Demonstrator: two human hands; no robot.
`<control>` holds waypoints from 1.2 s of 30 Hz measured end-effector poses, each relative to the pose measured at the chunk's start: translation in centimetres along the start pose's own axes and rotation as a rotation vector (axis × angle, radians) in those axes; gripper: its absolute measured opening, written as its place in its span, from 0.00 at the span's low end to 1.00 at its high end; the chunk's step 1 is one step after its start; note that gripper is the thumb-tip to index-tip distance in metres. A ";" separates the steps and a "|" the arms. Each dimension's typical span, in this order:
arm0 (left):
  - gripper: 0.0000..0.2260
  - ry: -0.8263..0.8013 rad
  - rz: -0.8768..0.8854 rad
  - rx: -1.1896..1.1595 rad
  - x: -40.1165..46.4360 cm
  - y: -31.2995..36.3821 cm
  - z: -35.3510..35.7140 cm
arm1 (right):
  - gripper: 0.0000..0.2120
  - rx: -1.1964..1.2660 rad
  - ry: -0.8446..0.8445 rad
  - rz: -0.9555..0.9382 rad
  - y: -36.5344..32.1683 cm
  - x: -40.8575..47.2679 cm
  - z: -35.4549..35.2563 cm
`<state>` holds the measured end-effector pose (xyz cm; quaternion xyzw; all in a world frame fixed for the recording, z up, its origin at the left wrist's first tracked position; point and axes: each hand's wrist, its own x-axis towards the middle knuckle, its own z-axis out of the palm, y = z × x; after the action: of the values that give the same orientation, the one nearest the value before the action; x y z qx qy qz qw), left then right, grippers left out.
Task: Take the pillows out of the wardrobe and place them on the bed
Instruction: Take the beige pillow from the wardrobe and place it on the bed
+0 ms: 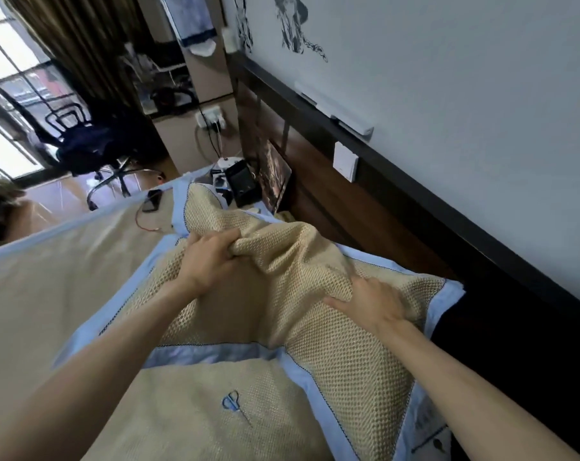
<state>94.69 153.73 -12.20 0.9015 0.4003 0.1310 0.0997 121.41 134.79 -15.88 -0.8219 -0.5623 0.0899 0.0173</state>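
Two hands work one beige woven-mesh pillow with pale blue border (pixel 331 327): the left hand (pixel 212 257) is fisted on a bunched fold, the right hand (pixel 371 304) presses flat. It lies near the bed (pixel 49 294) head edge; smooth it square to that edge.

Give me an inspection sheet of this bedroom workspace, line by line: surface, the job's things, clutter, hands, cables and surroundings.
Surface: bed covered by a beige woven mat with blue trim.
Job's things: beige pillow with blue border lying at the head of the bed, bunched in the middle; no wardrobe in view.
Clutter: blue scissors on the mat; phone near the far edge.
Hands: left hand gripping a fold of the pillow; right hand pressed flat on it.
Cables: thin red cable by the phone; plugs in the wall socket.
Surroundings: office chair, curtain, headboard, small table with gadgets.
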 end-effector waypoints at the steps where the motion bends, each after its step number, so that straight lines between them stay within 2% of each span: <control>1: 0.10 0.003 -0.009 -0.002 0.4 -0.9 0.1 | 0.43 -0.003 -0.005 -0.003 -0.6 0.9 0.1; 5: 0.09 -0.021 -0.028 -0.007 3.0 -6.3 1.3 | 0.43 -0.002 0.002 -0.039 -3.6 5.9 2.7; 7: 0.09 -0.076 -0.021 -0.010 5.7 -9.6 3.0 | 0.36 0.008 0.013 -0.017 -4.9 8.6 5.2; 8: 0.09 -0.108 -0.002 -0.018 7.6 -11.2 4.1 | 0.33 0.017 -0.003 0.017 -5.4 10.2 6.6; 12: 0.08 -0.252 0.165 -0.108 16.6 -16.2 11.2 | 0.32 0.089 -0.093 0.268 -6.0 15.5 13.2; 15: 0.08 -0.359 0.258 -0.147 21.0 -17.9 15.8 | 0.24 0.196 -0.085 0.403 -6.4 16.5 16.9; 16: 0.11 -0.386 0.278 -0.170 21.8 -18.2 16.7 | 0.21 0.220 -0.073 0.443 -6.6 16.3 17.6; 18: 0.18 -0.436 0.298 -0.210 23.1 -18.6 17.7 | 0.27 0.243 -0.011 0.497 -6.9 15.9 18.3; 19: 0.18 -0.449 0.317 -0.227 23.8 -18.8 18.1 | 0.31 0.217 0.086 0.487 -6.7 15.6 18.7; 21: 0.14 -0.443 0.362 -0.261 24.9 -18.7 19.2 | 0.31 0.093 0.185 0.486 -5.6 15.1 18.6; 23: 0.09 -0.443 0.363 -0.292 25.5 -18.2 20.3 | 0.29 0.010 0.077 0.551 -4.4 14.4 18.3; 25: 0.09 -0.451 0.359 -0.303 25.6 -17.7 21.3 | 0.31 -0.026 0.002 0.618 -3.5 13.6 18.6; 29: 0.11 -0.458 0.377 -0.345 26.4 -17.7 22.4 | 0.34 -0.011 0.015 0.638 -3.6 12.9 19.2; 33: 0.16 -0.433 0.356 -0.283 26.3 -17.3 22.3 | 0.36 0.067 -0.009 0.642 -2.6 12.8 19.8; 34: 0.16 -0.429 0.335 -0.265 26.0 -16.9 22.1 | 0.36 0.092 -0.014 0.629 -2.2 12.6 19.8; 36: 0.16 -0.427 0.289 -0.224 25.2 -15.9 21.2 | 0.29 0.132 -0.002 0.549 -1.6 11.8 19.7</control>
<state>106.55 181.47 -32.88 0.9397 0.2207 -0.0055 0.2612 120.76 144.93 -36.55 -0.9404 -0.3116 0.1285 0.0451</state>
